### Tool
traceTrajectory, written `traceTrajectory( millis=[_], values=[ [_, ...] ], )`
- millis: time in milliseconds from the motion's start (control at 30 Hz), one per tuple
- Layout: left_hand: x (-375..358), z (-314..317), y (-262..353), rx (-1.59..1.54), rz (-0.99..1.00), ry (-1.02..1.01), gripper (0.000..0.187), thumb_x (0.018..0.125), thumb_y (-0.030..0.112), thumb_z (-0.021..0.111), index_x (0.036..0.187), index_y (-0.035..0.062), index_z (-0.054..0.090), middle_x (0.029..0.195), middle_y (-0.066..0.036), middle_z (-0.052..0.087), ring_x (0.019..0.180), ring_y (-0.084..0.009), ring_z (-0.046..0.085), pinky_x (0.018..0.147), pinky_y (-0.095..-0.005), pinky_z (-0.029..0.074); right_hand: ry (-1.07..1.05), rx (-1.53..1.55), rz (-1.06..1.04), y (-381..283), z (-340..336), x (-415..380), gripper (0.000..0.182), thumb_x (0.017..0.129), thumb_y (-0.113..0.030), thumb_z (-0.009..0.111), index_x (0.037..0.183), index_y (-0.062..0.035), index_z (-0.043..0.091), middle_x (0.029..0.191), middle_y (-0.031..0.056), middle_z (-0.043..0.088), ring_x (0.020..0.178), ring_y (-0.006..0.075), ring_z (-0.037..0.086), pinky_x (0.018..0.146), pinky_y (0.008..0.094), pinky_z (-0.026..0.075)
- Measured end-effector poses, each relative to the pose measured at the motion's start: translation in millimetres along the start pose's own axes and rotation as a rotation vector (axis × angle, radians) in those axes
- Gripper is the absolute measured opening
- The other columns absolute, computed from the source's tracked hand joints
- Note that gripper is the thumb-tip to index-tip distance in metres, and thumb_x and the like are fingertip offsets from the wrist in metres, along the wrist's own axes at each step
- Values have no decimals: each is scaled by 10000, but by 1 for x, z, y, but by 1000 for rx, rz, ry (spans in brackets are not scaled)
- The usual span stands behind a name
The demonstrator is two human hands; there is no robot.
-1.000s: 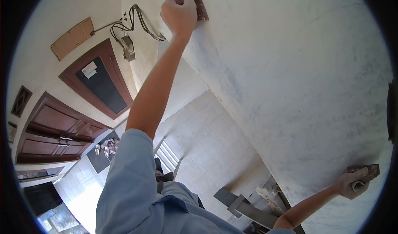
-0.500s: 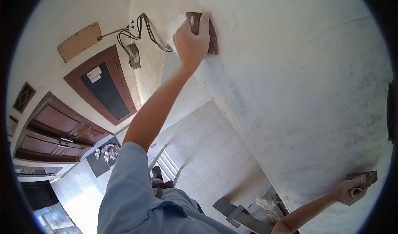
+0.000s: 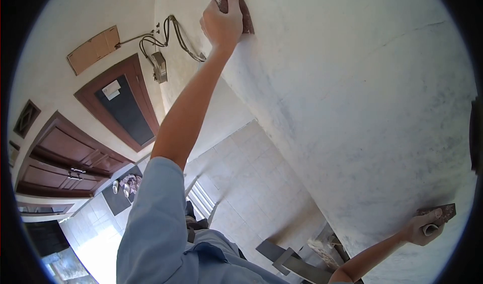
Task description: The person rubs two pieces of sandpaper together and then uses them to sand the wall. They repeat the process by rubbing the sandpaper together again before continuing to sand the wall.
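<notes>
Up high, my left hand (image 3: 221,26) is closed round a flat reddish-brown piece (image 3: 245,12) with pale smears on it. This piece lies against the whitish wall (image 3: 342,83), its thumb side towards the right. Far lower right, my right hand (image 3: 423,229) grips a second flat reddish-brown piece (image 3: 446,213), speckled with white. That one sits close to the wall, casting a shadow above it, and a pale ring-shaped end shows below the fingers. Grey patches and smears cover the wall around both hands.
Cables (image 3: 173,32) and a grey metal box (image 3: 159,66) hang left of my arm. Behind stand a brown framed door (image 3: 128,103) and double doors (image 3: 75,158). A grey flat object (image 3: 294,264) is below near the wall; pale tiles (image 3: 241,158) cover the floor.
My left hand has moved up and slightly left along the wall with its reddish-brown piece. My right hand has barely shifted and keeps its grip.
</notes>
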State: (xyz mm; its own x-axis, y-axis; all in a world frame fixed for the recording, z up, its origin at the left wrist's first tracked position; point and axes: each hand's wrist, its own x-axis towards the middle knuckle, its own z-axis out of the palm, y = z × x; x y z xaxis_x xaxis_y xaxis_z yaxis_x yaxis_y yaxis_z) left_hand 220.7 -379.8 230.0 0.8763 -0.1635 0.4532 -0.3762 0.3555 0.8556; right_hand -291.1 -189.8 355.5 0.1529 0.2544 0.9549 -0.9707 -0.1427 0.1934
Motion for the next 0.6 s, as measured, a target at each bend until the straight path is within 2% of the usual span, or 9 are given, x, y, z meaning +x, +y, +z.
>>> traceTrajectory(
  millis=[67,100,200,233,333,433,533,567,600],
  values=[
    [-4,3,-2,-50,-38,47,487,867,422,603,744,-49,630,700,-210,649,687,-396,620,682,-438,464,13,-11,-14,-5,2,-1,313,866,-210,722,872,77,594,763,106,625,592,130,574,489,231,479],
    [-18,-1,-6,17,7,23,494,865,420,626,775,-66,648,700,-183,665,656,-308,644,660,-384,480,27,-17,-26,-7,3,1,312,867,-206,720,872,79,594,764,109,626,595,131,577,489,232,480],
    [-66,-20,2,-126,35,-101,501,870,433,621,857,-66,669,755,-184,682,706,-280,659,684,-370,489,2,-30,-18,-6,1,1,312,871,-209,715,872,79,595,762,110,626,604,134,586,493,233,485],
    [-58,-21,3,-61,91,-96,473,864,412,636,863,-59,671,774,-177,688,732,-279,666,705,-358,494,13,-30,4,-5,1,0,317,870,-215,716,872,78,595,761,110,627,604,135,587,493,232,486],
    [-1,-5,0,65,-24,-113,437,857,380,654,888,-55,676,791,-173,691,752,-275,670,739,-350,501,1,-17,24,-2,1,0,331,868,-232,719,873,76,596,761,109,629,608,139,592,496,231,489],
    [-1,1,-7,76,-9,0,426,850,378,658,844,-48,677,754,-172,684,710,-285,664,720,-359,498,11,-13,19,-3,2,0,347,867,-252,720,875,73,599,766,110,632,619,141,598,507,230,494],
    [-57,-12,-5,-82,95,-6,445,848,390,655,758,-45,657,675,-171,659,627,-300,637,655,-385,480,14,-45,-11,0,3,2,363,864,-270,722,876,72,601,773,112,635,634,144,605,520,230,502],
    [-59,-20,0,-91,58,-90,459,846,397,652,717,-43,638,641,-162,646,601,-313,623,635,-396,466,2,-53,4,1,1,2,366,863,-274,723,876,71,603,775,112,635,638,145,606,524,230,504],
    [-51,-19,0,-54,92,-48,460,851,394,644,710,-44,628,645,-174,642,606,-333,622,625,-399,469,-16,-61,18,2,1,1,369,862,-277,724,876,71,604,777,111,635,642,146,608,527,230,507]
  ],
)
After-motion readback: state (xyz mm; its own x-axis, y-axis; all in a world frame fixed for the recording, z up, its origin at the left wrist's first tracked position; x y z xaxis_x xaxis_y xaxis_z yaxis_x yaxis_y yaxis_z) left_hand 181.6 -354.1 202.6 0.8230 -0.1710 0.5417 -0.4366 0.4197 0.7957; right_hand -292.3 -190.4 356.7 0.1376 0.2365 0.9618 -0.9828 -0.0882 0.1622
